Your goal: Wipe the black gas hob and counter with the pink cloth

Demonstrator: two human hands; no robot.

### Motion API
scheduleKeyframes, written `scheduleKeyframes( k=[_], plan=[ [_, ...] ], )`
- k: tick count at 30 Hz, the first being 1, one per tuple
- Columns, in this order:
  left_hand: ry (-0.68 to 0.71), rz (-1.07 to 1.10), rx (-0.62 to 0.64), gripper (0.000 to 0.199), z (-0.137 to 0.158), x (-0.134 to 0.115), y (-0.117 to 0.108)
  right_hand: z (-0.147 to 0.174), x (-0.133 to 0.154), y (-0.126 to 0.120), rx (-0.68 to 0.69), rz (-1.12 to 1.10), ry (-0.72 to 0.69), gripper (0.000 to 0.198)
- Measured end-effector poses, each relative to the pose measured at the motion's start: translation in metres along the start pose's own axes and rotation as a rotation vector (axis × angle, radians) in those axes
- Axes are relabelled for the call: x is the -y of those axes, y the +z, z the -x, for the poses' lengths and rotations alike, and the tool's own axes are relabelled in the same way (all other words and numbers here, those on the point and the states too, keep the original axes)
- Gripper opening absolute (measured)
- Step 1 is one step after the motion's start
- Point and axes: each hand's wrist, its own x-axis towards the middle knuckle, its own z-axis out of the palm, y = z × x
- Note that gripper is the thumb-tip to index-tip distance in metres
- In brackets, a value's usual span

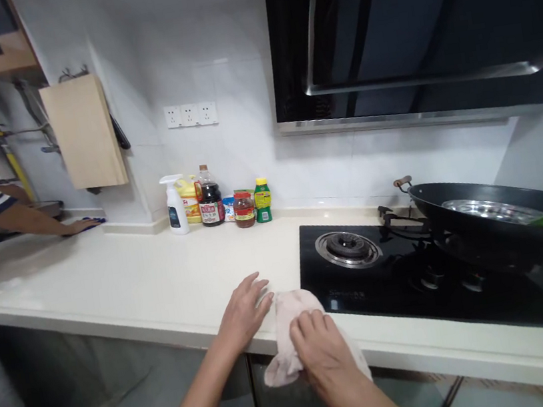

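Note:
A pale pink cloth [291, 308] lies over the front edge of the white countertop [174, 271], left of the black gas stove [359, 292]. My right hand [322, 344] is closed on the cloth, its fingers curled into the fabric, and part of the cloth hangs below the edge. Just left of the cloth, my left hand [246, 308] is over the counter with its fingers apart, holding nothing. Whether its palm touches the surface is hard to make out.
Along the wall stand a white spray bottle [176, 207], a soy sauce bottle [209, 202], a red-lidded jar [244, 210] and a green bottle [262, 201]. A large wok [453, 205] sits on the right burner. At far left, another person's hand [75, 227] rests by a dark blue cloth [93, 222].

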Motion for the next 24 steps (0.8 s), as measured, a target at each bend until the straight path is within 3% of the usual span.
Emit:
scheduleKeyframes(
  k=[4,7,9,12,14,17,20,22,24],
  plan=[
    [0.135,0.219,-0.268,0.042,0.046,-0.049,0.003,-0.017,0.027,0.004,0.006,-0.052,0.022,0.024],
    [0.353,0.193,-0.226,0.057,0.076,-0.079,0.022,-0.014,0.021,-0.003,0.059,-0.156,0.011,0.037],
    [0.468,0.116,-0.212,0.072,0.084,-0.086,0.038,-0.007,0.004,-0.014,0.151,-0.326,-0.04,0.049],
    [0.51,-0.024,-0.254,0.088,0.082,-0.08,0.057,0.011,-0.038,-0.033,0.314,-0.641,-0.078,0.086],
    [0.501,-0.117,-0.272,0.085,0.079,-0.076,0.064,0.027,-0.068,-0.038,0.359,-0.742,-0.056,0.086],
    [0.397,-0.206,-0.259,0.089,0.076,-0.082,0.069,0.052,-0.108,-0.028,0.175,-0.73,0.089,0.056],
    [0.245,-0.256,-0.157,0.099,0.071,-0.105,0.075,0.073,-0.14,-0.003,-0.117,-0.695,0.373,0.044],
    [0.259,-0.262,-0.078,0.101,0.065,-0.125,0.083,0.082,-0.155,0.014,-0.219,-0.691,0.52,0.045],
    [0.364,-0.247,-0.054,0.096,0.057,-0.145,0.093,0.087,-0.164,0.026,-0.242,-0.702,0.592,0.048]
  ],
)
